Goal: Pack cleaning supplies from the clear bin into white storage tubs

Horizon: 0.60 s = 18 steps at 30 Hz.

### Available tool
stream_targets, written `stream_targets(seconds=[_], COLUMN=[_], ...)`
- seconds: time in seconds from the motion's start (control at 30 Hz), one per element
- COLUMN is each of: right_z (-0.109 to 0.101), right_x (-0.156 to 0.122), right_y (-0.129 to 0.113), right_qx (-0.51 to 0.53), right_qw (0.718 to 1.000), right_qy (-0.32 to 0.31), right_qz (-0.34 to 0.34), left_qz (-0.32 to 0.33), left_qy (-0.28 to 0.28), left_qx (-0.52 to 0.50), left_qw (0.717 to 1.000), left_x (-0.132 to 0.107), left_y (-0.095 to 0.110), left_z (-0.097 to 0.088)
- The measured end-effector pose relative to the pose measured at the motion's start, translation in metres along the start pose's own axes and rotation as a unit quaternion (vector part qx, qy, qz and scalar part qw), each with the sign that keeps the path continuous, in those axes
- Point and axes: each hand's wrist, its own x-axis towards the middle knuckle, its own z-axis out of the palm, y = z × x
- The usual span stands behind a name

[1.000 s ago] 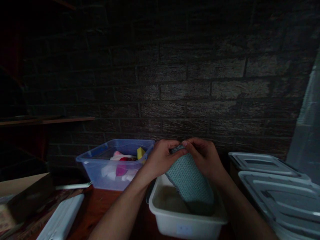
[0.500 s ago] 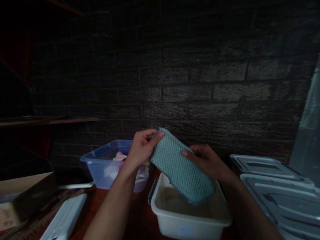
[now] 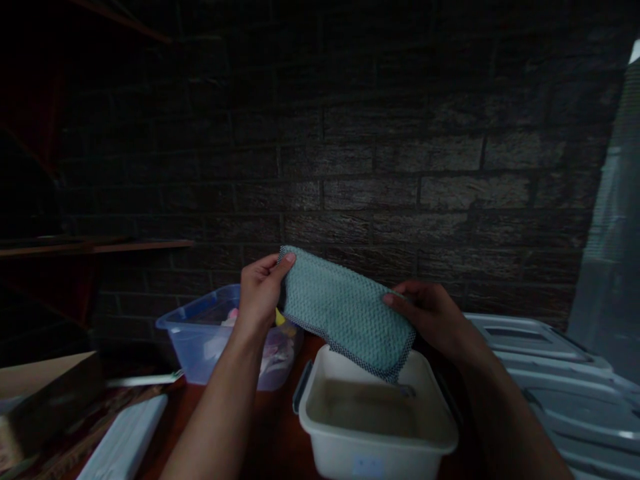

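- Teal pad (image 3: 345,308): long axis slants down rightward.
- Left hand (image 3: 258,292): fingers (image 3: 286,260) pinch the pad's higher end.
- Right hand (image 3: 436,319): fingers, dimly seen, apparently pinch its upper edge.

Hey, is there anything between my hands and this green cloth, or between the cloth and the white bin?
Nothing visible. Your left hand and right hand hold the cloth directly, and no other object shows between it and the open white bin below.

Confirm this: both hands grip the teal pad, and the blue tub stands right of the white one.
Wrong side: the head view shows the blue tub left, not right, of the white tub. Left hand and right hand do grip the teal pad.
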Motion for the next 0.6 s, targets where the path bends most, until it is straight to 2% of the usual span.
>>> stream_targets(seconds=[0.13, 0.27, 0.43, 0.53, 0.6], right_z=[-0.008, -0.005, -0.001, -0.004, -0.007], right_x=[-0.001, 0.0, 0.006, 0.009, 0.011], right_y=[-0.004, -0.004, 0.001, 0.006, 0.01], right_qx=[0.023, 0.06, -0.013, -0.073, -0.047], right_qw=[0.998, 0.989, 0.969, 0.961, 0.963], right_qy=[0.053, 0.129, 0.237, 0.257, 0.258], right_qz=[-0.002, -0.032, -0.063, -0.074, -0.057], left_qz=[0.001, -0.025, -0.037, -0.041, -0.045], left_qy=[0.017, 0.002, -0.018, -0.022, -0.022], left_qx=[-0.02, -0.026, -0.021, -0.015, -0.008], left_qw=[1.0, 0.999, 0.999, 0.999, 0.999], left_x=[0.005, 0.005, 0.001, -0.001, -0.002], left_y=[-0.006, -0.01, -0.016, -0.018, -0.019], left_z=[-0.002, 0.002, 0.011, 0.014, 0.015])
